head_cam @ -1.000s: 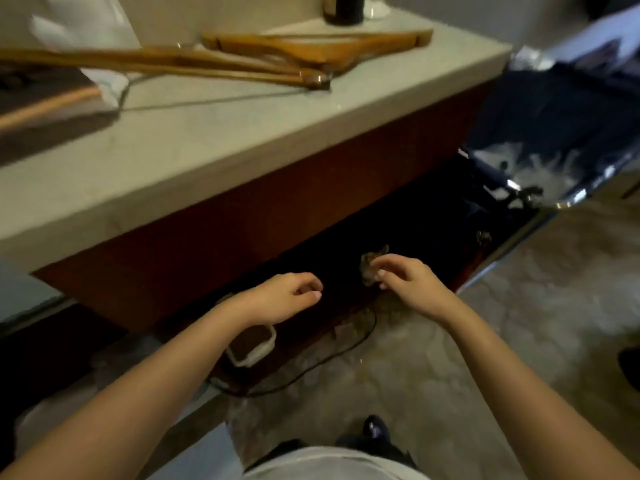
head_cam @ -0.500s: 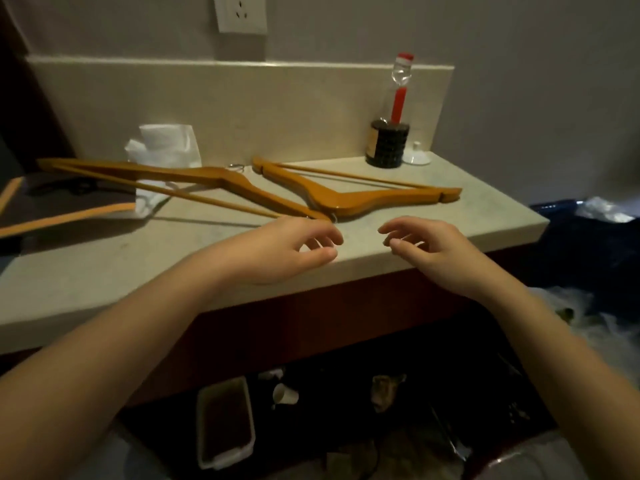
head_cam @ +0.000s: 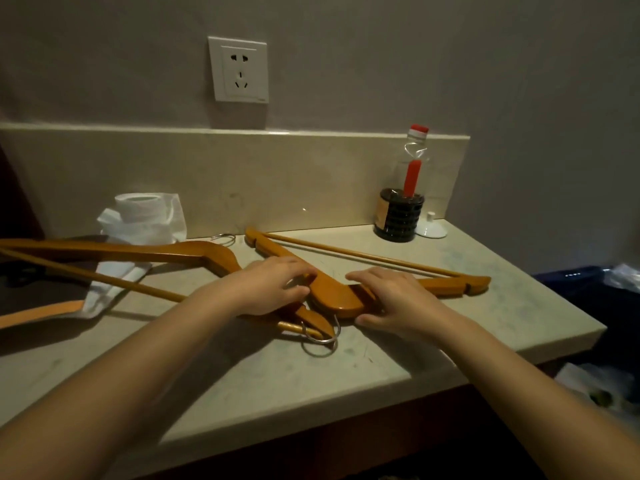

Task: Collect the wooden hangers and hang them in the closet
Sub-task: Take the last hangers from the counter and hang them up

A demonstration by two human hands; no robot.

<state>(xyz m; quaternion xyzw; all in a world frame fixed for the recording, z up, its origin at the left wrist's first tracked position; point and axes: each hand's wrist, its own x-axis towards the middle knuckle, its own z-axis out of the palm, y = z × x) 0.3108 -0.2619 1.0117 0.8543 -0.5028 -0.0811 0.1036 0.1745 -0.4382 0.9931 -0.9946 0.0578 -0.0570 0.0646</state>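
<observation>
Two wooden hangers lie crossed on a pale stone counter (head_cam: 381, 368). The right hanger (head_cam: 450, 284) has its metal hook (head_cam: 322, 337) pointing toward me. The left hanger (head_cam: 138, 251) stretches off the left edge, its hook (head_cam: 225, 238) toward the wall. My left hand (head_cam: 273, 285) curls its fingers and thumb round the wood where the two hangers cross. My right hand (head_cam: 391, 299) grips the right hanger's thick middle, fingers on top and thumb at the near edge. An orange strip, perhaps part of a third hanger (head_cam: 38, 315), shows at the far left.
A toilet roll in white wrapping (head_cam: 145, 216) lies under the left hanger. At the back right stand a bottle with a red cap (head_cam: 403, 209) and a small white cap (head_cam: 431, 228). A wall socket (head_cam: 239, 69) is above. Dark bags (head_cam: 595, 289) sit beyond the counter's right edge.
My view rose from the floor under the counter to the countertop. Both hands came up and forward and now sit on the hangers, having hovered short of them half a second ago.
</observation>
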